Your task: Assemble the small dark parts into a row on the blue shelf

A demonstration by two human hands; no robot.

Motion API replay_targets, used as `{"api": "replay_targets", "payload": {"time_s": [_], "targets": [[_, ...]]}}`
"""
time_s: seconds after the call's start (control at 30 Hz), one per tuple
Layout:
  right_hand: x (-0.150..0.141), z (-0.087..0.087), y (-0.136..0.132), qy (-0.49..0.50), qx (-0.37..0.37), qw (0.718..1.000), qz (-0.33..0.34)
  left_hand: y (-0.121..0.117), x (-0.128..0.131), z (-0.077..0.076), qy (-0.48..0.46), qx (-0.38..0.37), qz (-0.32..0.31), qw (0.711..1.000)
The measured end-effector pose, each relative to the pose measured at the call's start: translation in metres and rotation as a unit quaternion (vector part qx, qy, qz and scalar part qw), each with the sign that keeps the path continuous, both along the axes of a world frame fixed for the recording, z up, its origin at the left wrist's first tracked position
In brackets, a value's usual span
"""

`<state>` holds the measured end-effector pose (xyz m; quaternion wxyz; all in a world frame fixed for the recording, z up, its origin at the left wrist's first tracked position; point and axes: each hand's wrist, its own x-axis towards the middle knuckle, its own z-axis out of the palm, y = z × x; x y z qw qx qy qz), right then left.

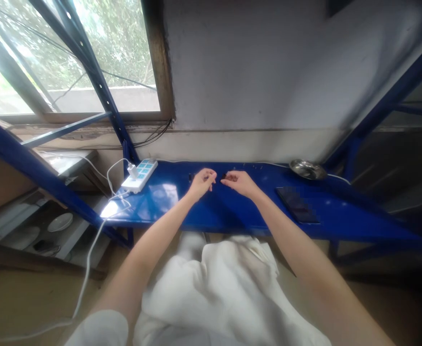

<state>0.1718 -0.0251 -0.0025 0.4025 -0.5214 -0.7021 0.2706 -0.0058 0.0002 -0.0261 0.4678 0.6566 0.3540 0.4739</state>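
Observation:
Both hands are held close together over the blue metal shelf (pixel 228 206), with a small gap between their fingertips. My left hand (pixel 202 183) has its thumb and fingers pinched together; whatever they hold is too small to make out. In the fingertips of my right hand (pixel 241 182) is a small black piece (pixel 224 176), partly hidden by the fingers. Just left of my left hand, another small dark item (pixel 190 178) is on the shelf. Tiny light bits (pixel 256 166) lie scattered toward the back edge.
A white power strip (pixel 138 178) with a plugged-in charger (pixel 133 171) sits at the left end. A dark phone-like slab (pixel 297 205) lies to the right, partly blurred. Behind it stands a shiny metal bowl (pixel 307 169). Blue uprights (pixel 104 91) frame the shelf.

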Motion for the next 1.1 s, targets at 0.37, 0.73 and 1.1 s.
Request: {"api": "replay_targets", "payload": {"time_s": [0.37, 0.73, 1.1], "targets": [[0.059, -0.071, 0.069, -0.015, -0.051, 0.979, -0.198, 0.004, -0.011, -0.072, -0.012, -0.085, 0.179, 0.980], [0.040, -0.096, 0.104, -0.108, -0.038, 0.969, -0.219, 0.000, -0.013, -0.075, -0.007, -0.099, 0.169, 0.981], [0.031, -0.102, 0.111, -0.153, -0.081, 0.953, -0.249, 0.003, -0.012, -0.080, -0.017, -0.107, 0.173, 0.979]]}}
